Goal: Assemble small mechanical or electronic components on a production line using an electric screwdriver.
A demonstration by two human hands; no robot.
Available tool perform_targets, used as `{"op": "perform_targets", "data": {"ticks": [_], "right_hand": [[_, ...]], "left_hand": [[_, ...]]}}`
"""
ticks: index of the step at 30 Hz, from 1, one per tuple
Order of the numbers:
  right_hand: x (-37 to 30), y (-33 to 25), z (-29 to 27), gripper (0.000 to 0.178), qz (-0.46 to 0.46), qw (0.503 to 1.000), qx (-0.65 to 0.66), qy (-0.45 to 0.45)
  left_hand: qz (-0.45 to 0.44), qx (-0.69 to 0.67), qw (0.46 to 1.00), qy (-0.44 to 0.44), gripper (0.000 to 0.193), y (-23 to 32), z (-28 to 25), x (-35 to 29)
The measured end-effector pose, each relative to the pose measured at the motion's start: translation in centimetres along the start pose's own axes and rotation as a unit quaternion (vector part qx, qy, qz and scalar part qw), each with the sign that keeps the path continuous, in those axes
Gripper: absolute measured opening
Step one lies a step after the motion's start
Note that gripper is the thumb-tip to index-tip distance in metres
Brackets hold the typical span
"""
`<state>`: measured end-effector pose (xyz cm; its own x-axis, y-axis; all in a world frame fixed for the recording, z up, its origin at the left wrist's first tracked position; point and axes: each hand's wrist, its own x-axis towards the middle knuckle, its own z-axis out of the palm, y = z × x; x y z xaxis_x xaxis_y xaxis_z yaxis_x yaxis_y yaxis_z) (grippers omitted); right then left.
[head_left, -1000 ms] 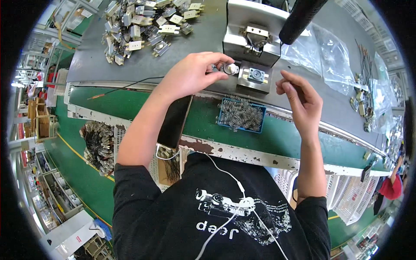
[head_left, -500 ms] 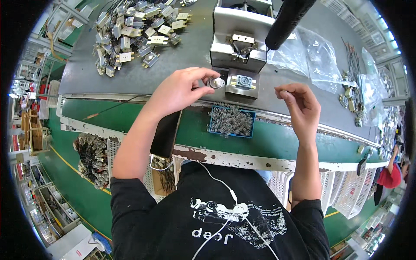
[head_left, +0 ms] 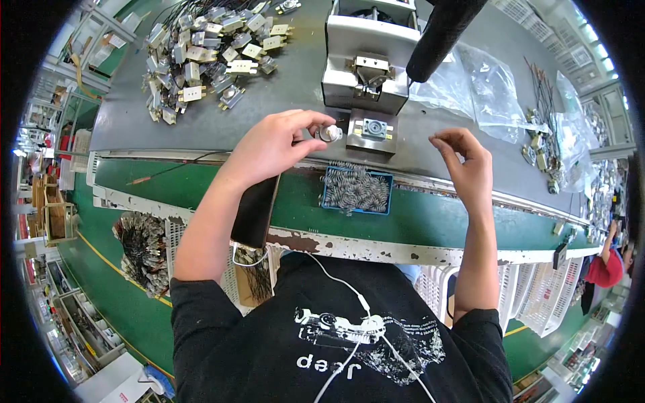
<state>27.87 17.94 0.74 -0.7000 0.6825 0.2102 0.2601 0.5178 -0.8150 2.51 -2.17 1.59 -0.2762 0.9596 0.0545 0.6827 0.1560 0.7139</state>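
My left hand pinches a small round metal part with a white knob between thumb and fingers. It is held just left of a metal fixture block, in which a grey rectangular housing with brass-coloured end tabs sits. Over the bench edge to the right, my right hand has thumb and forefinger drawn together; whatever lies between the tips, if anything, is too small to see. Below the block stands a blue tray full of coil springs.
Behind the block rises a metal hand press with a black lever handle. A pile of wired metal housings covers the far left. Clear plastic bags and more wired parts lie right. A dark phone-like slab is by my left forearm.
The knobbed part has turned and tilted slightly in my left fingers. My right hand has shifted slightly away from the fixture block. The housing stays in the block.
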Motion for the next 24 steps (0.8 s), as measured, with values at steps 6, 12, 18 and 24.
{"op": "perform_targets", "data": {"ticks": [6,12,18,24], "right_hand": [[-1.0,-3.4,1.7,0.013,-0.039,0.987,0.037,-0.153],[-1.9,-3.1,5.0,0.020,-0.186,0.961,-0.083,-0.187],[-2.3,-3.2,6.1,0.026,-0.212,0.953,-0.087,-0.199],[-1.2,-3.6,3.7,0.026,-0.154,0.967,-0.068,-0.190]], "left_hand": [[-0.036,0.021,0.999,-0.017,0.039,0.4,-0.6,0.3],[-0.020,0.021,0.999,-0.027,0.038,-0.1,-0.2,0.4],[-0.002,0.023,0.999,-0.031,0.035,-0.4,0.3,0.3],[0.050,0.027,0.998,-0.015,0.038,-1.1,0.4,0.9]]}}
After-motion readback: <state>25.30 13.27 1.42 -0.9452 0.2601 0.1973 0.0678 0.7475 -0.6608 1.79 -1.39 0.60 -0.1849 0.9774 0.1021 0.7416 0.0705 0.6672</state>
